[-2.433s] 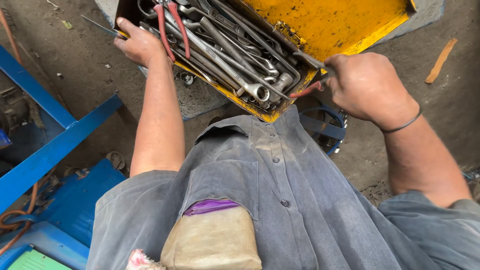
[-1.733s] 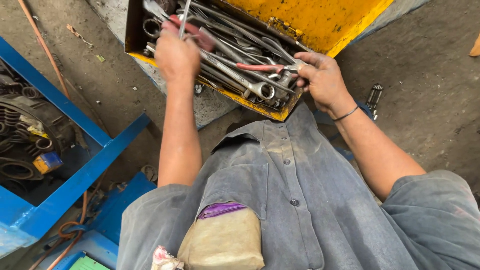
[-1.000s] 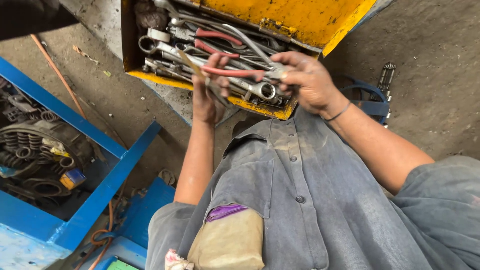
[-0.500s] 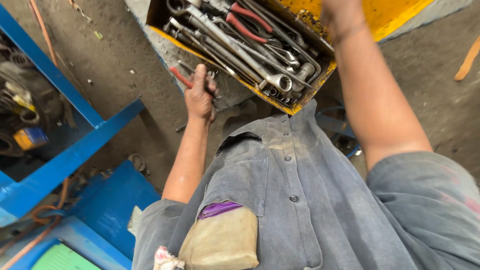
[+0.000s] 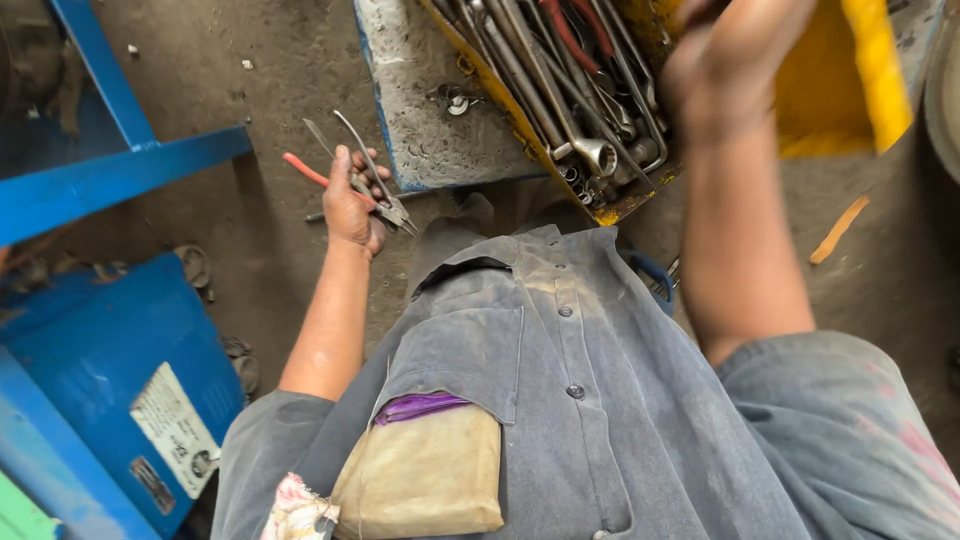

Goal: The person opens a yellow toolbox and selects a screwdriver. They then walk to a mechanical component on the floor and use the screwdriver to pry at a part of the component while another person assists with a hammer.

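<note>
Nearest the camera, a grey work shirt [image 5: 560, 400] fills the lower view, its chest pocket stuffed with one tan pouch [image 5: 425, 470]. To the left stands a blue metal frame [image 5: 110, 180]. The left hand [image 5: 355, 205] has its fingers [image 5: 372, 172] curled shut around one pair of red-handled pliers [image 5: 345, 185], held over the dirt floor [image 5: 270, 240] just beside a concrete slab [image 5: 430, 130]. Farther off, the right hand [image 5: 735, 65] is raised over one yellow toolbox [image 5: 860, 90] crammed with many wrenches [image 5: 560, 90]; its grip is blurred, so I cannot tell.
</note>
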Motion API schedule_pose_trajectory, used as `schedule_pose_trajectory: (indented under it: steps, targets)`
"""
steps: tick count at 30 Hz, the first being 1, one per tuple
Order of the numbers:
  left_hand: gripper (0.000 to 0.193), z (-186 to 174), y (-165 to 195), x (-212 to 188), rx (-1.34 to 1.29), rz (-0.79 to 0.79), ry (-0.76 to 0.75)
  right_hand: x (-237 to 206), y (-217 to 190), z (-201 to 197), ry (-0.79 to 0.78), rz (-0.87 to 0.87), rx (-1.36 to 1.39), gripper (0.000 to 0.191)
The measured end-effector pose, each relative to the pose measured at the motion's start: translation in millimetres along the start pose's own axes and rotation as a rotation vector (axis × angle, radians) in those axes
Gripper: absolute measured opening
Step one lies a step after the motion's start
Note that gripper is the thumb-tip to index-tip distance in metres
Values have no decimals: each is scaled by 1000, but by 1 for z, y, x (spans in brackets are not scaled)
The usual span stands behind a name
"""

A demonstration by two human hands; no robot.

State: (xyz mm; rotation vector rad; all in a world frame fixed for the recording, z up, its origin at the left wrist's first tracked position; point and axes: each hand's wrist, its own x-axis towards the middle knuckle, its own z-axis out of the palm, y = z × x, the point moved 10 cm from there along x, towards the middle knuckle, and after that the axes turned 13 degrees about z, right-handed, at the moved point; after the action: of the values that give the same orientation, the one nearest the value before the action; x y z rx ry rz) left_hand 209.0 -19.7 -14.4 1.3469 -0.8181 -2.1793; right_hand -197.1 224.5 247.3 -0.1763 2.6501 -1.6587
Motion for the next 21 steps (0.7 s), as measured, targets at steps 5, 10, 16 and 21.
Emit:
schedule_pose_trajectory:
  steps: [5,10,16,21]
  targets:
    - [41,-29,9,16,-15,66,38,-223,80,119,-1061,1003,228,28]
    - [40,-9,6,16,100,75,13,-206,103,103,-977,731,69,23]
    - [40,69,5,9,236,178,-264,-208,161,53,-897,648,-132,25]
    - [38,90,-19,3,309,106,-351,-325,206,28,-1251,762,-51,28]
